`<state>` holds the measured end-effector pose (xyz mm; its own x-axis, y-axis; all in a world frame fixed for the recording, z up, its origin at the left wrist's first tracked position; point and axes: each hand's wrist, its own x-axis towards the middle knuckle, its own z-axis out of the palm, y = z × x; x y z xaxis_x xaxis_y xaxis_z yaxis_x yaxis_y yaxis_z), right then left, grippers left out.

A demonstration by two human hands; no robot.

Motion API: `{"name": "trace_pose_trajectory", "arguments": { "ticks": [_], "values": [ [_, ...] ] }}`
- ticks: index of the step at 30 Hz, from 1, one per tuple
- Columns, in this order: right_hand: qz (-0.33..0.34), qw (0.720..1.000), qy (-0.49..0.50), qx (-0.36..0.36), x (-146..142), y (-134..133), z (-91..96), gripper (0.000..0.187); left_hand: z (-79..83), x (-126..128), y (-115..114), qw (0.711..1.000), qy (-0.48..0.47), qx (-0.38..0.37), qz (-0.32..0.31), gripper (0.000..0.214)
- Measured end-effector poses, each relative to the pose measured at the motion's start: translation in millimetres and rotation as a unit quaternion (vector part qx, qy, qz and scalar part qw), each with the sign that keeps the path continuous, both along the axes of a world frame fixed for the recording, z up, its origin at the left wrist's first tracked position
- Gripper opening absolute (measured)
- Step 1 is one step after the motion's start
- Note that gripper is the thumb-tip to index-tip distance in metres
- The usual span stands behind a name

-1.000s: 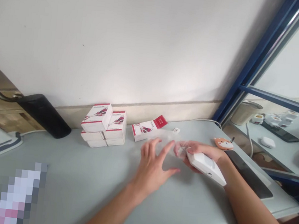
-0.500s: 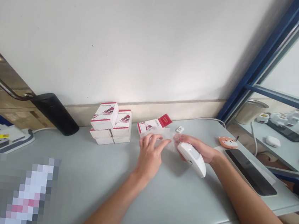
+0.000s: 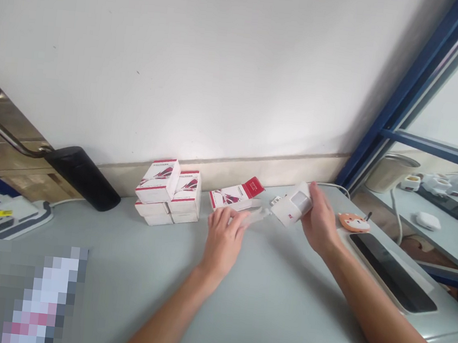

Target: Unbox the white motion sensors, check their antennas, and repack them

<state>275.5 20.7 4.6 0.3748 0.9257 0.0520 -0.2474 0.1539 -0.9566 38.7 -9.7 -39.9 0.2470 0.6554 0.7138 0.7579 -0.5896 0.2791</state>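
Clear bag [image 3: 254, 216], perhaps empty, left hand [image 3: 221, 241]

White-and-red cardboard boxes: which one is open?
The lone white-and-red cardboard box beside the left hand, its red flap raised; the stacked boxes are shut.

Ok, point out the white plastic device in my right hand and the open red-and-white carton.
white plastic device [image 3: 291, 208], head view, on its front face.
open red-and-white carton [image 3: 226, 198], head view, on its top panel.

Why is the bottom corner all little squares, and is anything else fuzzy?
Head view: a pixelated patch covers the bottom left corner; the clear bag by the left hand is smeared; the white device in the right hand is soft; the blue frame leans.
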Motion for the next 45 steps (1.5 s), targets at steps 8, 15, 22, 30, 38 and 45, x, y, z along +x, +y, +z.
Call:
{"name": "trace_pose_trajectory", "arguments": {
  "ticks": [8,15,22,30,38,45],
  "values": [
    [0.033,0.993,-0.076,0.081,-6.1,-10.3,-2.5,0.044,1.7,0.1,-0.3,0.998,0.011,-0.041,-0.035,0.018],
    [0.082,0.988,-0.074,0.110,-6.5,-14.6,7.7,0.066,6.1,-2.3,0.4,0.997,-0.039,-0.065,-0.030,0.028],
    [0.187,0.973,-0.127,0.037,2.4,-21.8,25.5,0.052,7.7,-6.6,5.4,0.991,-0.114,-0.075,0.011,0.028],
    [0.242,0.919,-0.308,0.054,7.4,-21.3,16.2,0.032,9.1,-16.4,13.7,0.998,-0.059,-0.035,-0.007,0.033],
    [0.399,0.877,-0.261,-0.061,21.6,-13.8,15.3,0.039,9.0,-20.3,16.5,0.995,0.066,0.002,-0.074,0.037],
    [0.337,0.893,-0.286,-0.085,21.4,-8.7,10.8,0.043,4.4,-16.0,15.9,0.991,0.061,0.001,-0.118,0.036]
  ]
}}
